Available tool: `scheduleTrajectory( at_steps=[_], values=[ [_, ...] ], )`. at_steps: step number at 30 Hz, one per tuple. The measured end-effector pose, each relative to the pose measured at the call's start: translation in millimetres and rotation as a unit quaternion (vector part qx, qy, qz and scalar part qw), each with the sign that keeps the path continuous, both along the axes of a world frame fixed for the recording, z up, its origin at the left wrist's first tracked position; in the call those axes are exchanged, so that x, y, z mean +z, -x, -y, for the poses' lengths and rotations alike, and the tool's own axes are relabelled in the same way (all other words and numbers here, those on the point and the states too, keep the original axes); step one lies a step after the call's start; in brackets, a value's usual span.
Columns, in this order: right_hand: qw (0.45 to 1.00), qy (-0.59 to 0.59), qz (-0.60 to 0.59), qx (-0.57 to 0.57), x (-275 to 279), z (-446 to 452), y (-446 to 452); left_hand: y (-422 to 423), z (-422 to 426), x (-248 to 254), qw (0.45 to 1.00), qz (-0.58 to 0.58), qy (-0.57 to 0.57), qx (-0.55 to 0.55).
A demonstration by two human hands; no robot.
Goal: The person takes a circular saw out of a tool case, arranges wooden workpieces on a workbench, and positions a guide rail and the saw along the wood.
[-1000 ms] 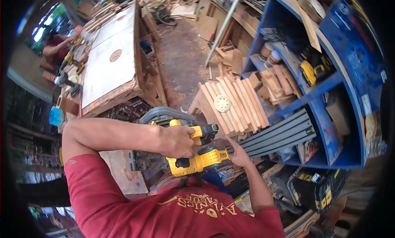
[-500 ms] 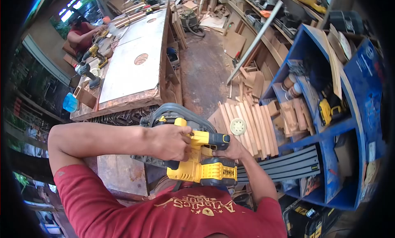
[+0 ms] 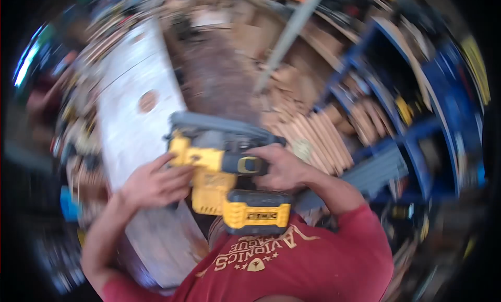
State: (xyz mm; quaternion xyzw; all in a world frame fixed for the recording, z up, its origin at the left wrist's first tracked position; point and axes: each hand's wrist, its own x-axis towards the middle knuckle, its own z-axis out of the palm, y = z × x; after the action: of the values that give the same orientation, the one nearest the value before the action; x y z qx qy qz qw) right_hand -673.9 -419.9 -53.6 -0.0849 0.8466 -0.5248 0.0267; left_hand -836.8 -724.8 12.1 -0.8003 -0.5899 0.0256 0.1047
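A yellow-and-black cordless track saw point(image 3: 211, 192) is held in front of my chest, its dark flat base facing away from me. My right hand point(image 3: 284, 169) is closed around its black rear handle. Against the yellow left side of the saw lies my left hand point(image 3: 159, 182); its fingers are partly curled there, blurred by motion. The battery point(image 3: 258, 213) faces my red shirt. I cannot see the blade.
A long white-topped workbench point(image 3: 122, 88) with a round cutout lies to the left. Wooden strips point(image 3: 318, 140) are stacked at the right, beside a blue shelf unit point(image 3: 415, 171). A grey guide rail point(image 3: 376, 169) extends toward the shelf. Another person point(image 3: 47, 98) appears blurred at far left.
The view has swung, shifting the bench and shelves leftward. The track saw has turned in my hands. My left hand has moved from its top to its left side; my right hand's grip shows more clearly.
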Motion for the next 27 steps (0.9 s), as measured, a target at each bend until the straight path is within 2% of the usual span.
scheduleTrajectory(
  at_steps=[1,2,5,6,9,10,12,14,16,17,18,19,20,21,23,25,26,27],
  values=[
    [0.999,-0.008,0.02,-0.038,12,7,2,12,-2,-4,0.999,-0.028,-0.01,-0.022],
    [0.997,-0.013,0.044,-0.066,22,14,0,21,-5,-8,0.996,0.009,-0.083,0.011],
    [0.985,-0.043,0.027,-0.162,7,11,-22,62,17,-60,0.935,0.13,-0.254,0.212],
    [0.972,-0.066,0.121,-0.192,27,11,-32,76,19,-73,0.91,0.089,-0.334,0.229],
    [0.94,-0.122,0.139,-0.288,18,9,-77,80,31,-119,0.837,0.157,-0.374,0.368],
    [0.925,-0.135,0.154,-0.32,18,8,-92,76,30,-146,0.825,0.199,-0.369,0.38],
    [0.88,-0.159,0.186,-0.407,18,9,-123,51,14,-189,0.821,0.311,-0.316,0.359],
    [0.817,-0.145,0.301,-0.47,22,9,-144,14,-22,-206,0.813,0.417,-0.233,0.334],
    [0.756,-0.153,0.356,-0.528,-4,5,-186,-21,-68,-229,0.785,0.516,-0.13,0.317],
    [0.723,-0.155,0.38,-0.555,-21,2,-208,-35,-86,-248,0.8,0.518,-0.073,0.295],
    [0.732,-0.141,0.342,-0.572,-35,-2,-228,-49,-105,-273,0.751,0.595,-0.029,0.285],
    [0.74,-0.125,0.307,-0.586,-49,-5,-249,-61,-125,-295,0.738,0.612,0.001,0.284],
    [0.746,-0.111,0.267,-0.6,-58,-11,-267,-69,-146,-317,0.783,0.564,0.021,0.261],
    [0.735,-0.113,0.28,-0.607,-63,-15,-283,-78,-167,-338,0.804,0.527,0.049,0.271],
    [0.704,-0.055,0.315,-0.634,-76,-23,-315,-96,-211,-398,0.791,0.52,0.094,0.308],
    [0.685,-0.014,0.312,-0.658,-94,-29,-344,-109,-268,-448,0.583,0.651,0.185,0.45],
    [0.682,-0.003,0.297,-0.668,-103,-30,-357,-116,-295,-459,0.574,0.647,0.178,0.47],
    [0.698,-0.068,0.308,-0.643,-96,-35,-358,-122,-326,-467,0.564,0.644,0.168,0.489]
  ],
)
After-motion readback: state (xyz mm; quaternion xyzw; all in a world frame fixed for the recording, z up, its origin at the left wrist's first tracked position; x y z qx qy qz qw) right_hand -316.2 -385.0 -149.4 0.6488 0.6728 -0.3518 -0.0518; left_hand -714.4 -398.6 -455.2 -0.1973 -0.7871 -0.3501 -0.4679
